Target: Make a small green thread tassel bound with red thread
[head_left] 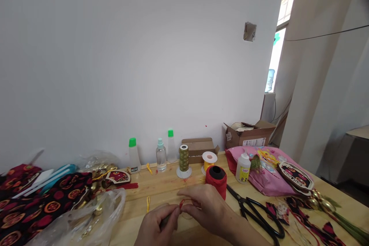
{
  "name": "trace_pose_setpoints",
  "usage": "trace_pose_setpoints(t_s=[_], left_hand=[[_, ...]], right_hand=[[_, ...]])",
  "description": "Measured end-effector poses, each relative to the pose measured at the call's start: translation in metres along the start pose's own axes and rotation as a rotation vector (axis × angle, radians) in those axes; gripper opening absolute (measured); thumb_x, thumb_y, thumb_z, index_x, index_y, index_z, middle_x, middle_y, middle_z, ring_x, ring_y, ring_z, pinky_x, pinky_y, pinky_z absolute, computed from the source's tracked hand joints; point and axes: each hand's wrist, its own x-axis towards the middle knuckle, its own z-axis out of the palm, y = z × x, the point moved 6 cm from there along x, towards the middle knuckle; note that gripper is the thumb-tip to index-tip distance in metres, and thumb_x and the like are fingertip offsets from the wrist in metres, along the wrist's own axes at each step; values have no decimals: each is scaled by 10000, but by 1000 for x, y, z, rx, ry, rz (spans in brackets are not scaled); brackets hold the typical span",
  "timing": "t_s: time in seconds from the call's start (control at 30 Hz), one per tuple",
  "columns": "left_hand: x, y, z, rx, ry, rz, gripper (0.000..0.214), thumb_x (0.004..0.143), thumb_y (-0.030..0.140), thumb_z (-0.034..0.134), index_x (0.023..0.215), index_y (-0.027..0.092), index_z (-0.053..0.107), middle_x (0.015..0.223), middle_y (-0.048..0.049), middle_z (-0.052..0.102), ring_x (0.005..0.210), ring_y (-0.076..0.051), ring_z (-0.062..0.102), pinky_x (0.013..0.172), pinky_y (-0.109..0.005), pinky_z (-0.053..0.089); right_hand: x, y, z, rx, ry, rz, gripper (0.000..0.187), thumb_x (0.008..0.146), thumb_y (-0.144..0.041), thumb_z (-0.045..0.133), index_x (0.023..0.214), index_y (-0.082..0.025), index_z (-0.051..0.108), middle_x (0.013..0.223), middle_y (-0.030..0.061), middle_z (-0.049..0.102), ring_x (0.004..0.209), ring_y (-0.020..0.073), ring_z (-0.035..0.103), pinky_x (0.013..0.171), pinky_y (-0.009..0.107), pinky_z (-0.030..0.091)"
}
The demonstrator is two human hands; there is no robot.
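Observation:
At the front of the wooden table, my left hand (161, 223) and my right hand (206, 209) meet fingertip to fingertip. A short piece of red cord (181, 203) shows between them, partly looped. Left thumb and index finger pinch its lower end; something dark green shows within that hand, too hidden to name. My right thumb and fingers close on the cord from the other side. Just behind my right hand stands a cone of red thread (220, 188). Black-handled scissors (253, 209) lie open to its right.
Along the wall stand green-capped bottles (134, 155), a clear bottle (161, 157), an olive thread spool (183, 159), a yellow spool (209, 157) and cardboard boxes (249, 137). A glue bottle (243, 167) stands by a pink bag (266, 184). Patterned fabric (43, 200) and a plastic bag (112, 207) lie left.

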Motion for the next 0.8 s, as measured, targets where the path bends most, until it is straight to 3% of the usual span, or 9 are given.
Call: trace_pose_setpoints(t_s=[0.07, 0.17, 0.27, 0.43, 0.63, 0.8], left_hand=[[0, -3, -2, -91, 44, -35, 335, 766, 411, 445, 552, 181, 563, 532, 27, 486, 549, -148, 490, 548, -219, 377], [0, -9, -7, -215, 121, -114, 331, 724, 452, 488, 549, 182, 562, 517, 38, 453, 544, -143, 457, 543, -215, 359], [0, -15, -8, -344, 145, -170, 355, 680, 482, 538, 493, 181, 513, 477, 60, 380, 468, -106, 343, 458, -201, 287], [1, -17, 1, -594, 27, -199, 378, 647, 497, 590, 497, 162, 497, 472, 75, 321, 436, -71, 226, 407, -200, 164], [-5, -11, 7, -626, 7, -212, 358, 624, 494, 614, 556, 143, 598, 444, 95, 236, 416, -58, 149, 393, -208, 95], [-6, -7, 7, -581, 30, -178, 353, 612, 478, 629, 528, 135, 639, 461, 71, 320, 433, -63, 183, 400, -210, 123]], right_hand=[[-1, 3, -2, 17, 12, 88, 413, 697, -279, 626, 1093, -209, 532, 624, -31, 569, 536, 107, 499, 482, 186, 328], [-2, 1, -3, 27, 40, 130, 316, 706, -270, 588, 1009, -184, 558, 569, -45, 478, 499, 100, 445, 459, 192, 296], [-1, -5, -1, 75, 48, 73, 152, 790, -218, 469, 867, -177, 593, 570, -29, 502, 506, 92, 451, 477, 188, 309], [2, -12, 4, 116, 55, -71, 216, 844, -154, 399, 722, -161, 578, 653, 11, 597, 601, 99, 521, 555, 181, 351], [1, -13, 5, 78, 40, -147, 220, 859, -160, 402, 745, -157, 590, 660, 12, 603, 617, 102, 535, 568, 176, 359], [-1, -11, -1, 26, 59, -159, 239, 880, -215, 382, 834, -162, 610, 670, 25, 609, 633, 114, 552, 569, 185, 369]])
